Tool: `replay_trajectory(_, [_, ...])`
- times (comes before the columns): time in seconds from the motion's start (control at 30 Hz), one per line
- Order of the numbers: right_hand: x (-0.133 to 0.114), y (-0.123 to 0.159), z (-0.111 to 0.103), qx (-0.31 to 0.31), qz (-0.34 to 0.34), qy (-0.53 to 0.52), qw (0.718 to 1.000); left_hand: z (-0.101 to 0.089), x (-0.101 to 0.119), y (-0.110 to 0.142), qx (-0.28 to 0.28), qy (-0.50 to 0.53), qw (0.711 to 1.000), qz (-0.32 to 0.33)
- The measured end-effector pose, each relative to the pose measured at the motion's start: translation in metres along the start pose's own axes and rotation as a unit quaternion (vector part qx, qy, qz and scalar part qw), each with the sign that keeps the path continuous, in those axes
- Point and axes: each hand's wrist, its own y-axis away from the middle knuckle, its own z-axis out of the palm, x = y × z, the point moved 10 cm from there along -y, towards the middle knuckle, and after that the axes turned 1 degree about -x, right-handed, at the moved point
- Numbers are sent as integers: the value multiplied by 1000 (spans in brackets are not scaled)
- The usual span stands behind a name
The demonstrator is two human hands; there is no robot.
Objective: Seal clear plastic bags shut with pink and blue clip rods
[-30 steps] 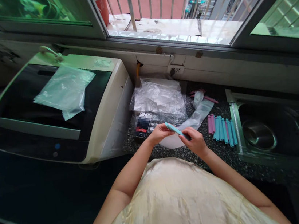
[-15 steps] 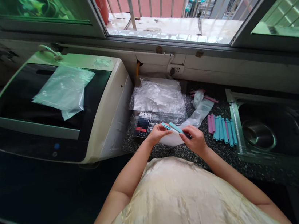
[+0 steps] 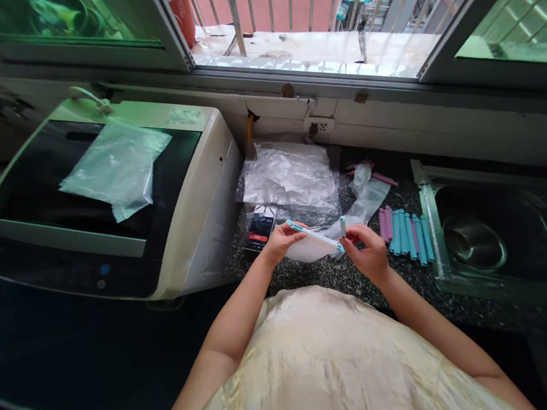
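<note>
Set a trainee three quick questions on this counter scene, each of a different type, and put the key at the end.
1. True or false: the row of pink and blue clips lies to the left of the sink.
2. What lies on the machine's dark lid?
A) a phone
B) clear plastic
C) a metal bowl
3. Fill in the color: the left hand grips a ____ clip.

Key: 1 true; 2 B; 3 blue.
</note>
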Motion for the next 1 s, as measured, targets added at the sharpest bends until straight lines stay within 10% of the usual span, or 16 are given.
replay_trajectory(0.43, [16, 13, -32, 65, 18, 30, 997, -12, 2, -6, 9, 22, 999, 28])
replay_trajectory(1.0, [73, 46, -42, 140, 209, -158, 955, -14, 12, -5, 46, 104, 993, 29])
